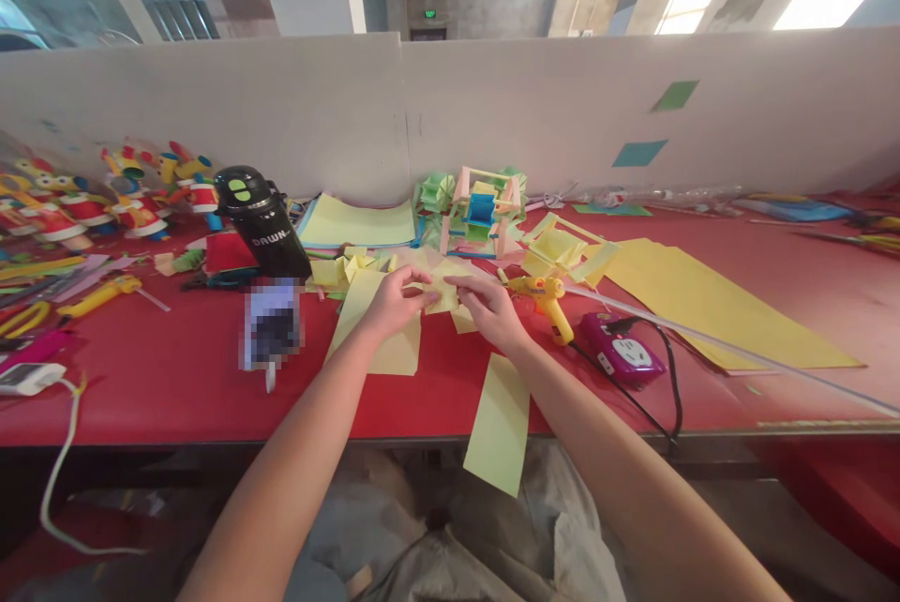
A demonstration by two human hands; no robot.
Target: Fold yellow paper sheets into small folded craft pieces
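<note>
While both hands pinch yellow paper [444,291], black flask [262,219] reads DAWN.

I count two hands at the middle of the red table, my left hand [394,302] and right hand [488,307], both pinching one small yellow paper piece [444,288]. Just right of them lie one yellow glue gun [545,294] and one purple power socket [619,353]. Far left I see one black bottle [260,218]; near the front edge, one yellow-green paper strip [499,428].
</note>
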